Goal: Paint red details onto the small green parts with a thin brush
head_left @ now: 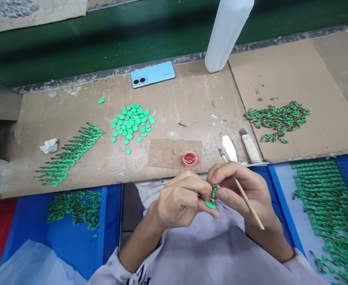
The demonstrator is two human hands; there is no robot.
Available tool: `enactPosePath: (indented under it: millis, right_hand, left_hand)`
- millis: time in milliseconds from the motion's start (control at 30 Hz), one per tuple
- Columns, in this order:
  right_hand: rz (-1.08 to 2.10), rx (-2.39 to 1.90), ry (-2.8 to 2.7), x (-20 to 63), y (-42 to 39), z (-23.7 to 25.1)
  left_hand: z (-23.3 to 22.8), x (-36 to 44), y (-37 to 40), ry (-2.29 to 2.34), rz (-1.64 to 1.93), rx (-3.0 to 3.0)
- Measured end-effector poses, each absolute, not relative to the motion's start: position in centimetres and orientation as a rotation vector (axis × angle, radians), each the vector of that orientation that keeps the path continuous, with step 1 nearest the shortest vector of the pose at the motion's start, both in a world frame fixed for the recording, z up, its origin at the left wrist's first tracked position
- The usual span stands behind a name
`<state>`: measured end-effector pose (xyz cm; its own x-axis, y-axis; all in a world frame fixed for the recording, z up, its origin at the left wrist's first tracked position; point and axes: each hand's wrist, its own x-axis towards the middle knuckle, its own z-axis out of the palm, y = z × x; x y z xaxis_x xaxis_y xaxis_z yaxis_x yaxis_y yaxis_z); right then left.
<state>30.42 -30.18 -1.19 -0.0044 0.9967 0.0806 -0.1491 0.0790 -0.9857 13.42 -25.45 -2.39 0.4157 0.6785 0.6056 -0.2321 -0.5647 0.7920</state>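
Note:
My left hand (184,200) is closed on a green disc (210,204), which lies flat against its fingertips. A tiny green and yellow painted figure (213,192) stands on that disc. The fingertips of my right hand (242,190) pinch the top of the figure. Across the same hand lies a thin paintbrush (245,196), its bristle end pointing up and away from me. Just beyond my hands, a small cup of red liquid (190,158) sits on a brown board (165,153). A single loose figure (182,124) lies farther back on the cardboard.
Loose green discs (131,122) are heaped left of centre, beside rows of figures on discs (73,152). More figures (280,116) are piled at right, near a wrapped blade (250,146). A phone (153,74) and white bottle (227,33) stand behind; blue bins (104,213) flank me.

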Motion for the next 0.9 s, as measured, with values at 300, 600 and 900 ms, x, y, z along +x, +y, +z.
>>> enactPosePath:
  millis: [300,600,900]
  right_hand:
    - [1.276,-1.028,-1.105,30.4,-30.6,-1.1]
    - [1.326,-0.977,-1.178,30.9,-30.1,-1.9]
    - [0.991,-1.114,-1.570,31.4,-30.7,-2.6]
  left_hand:
    - [-3.2,13.0,-26.1,0.408,1.265,1.816]
    - [-3.0,12.7,-25.5,0.420,1.257,1.876]
    - [-4.3,10.1,-26.3,0.560,1.338,1.973]
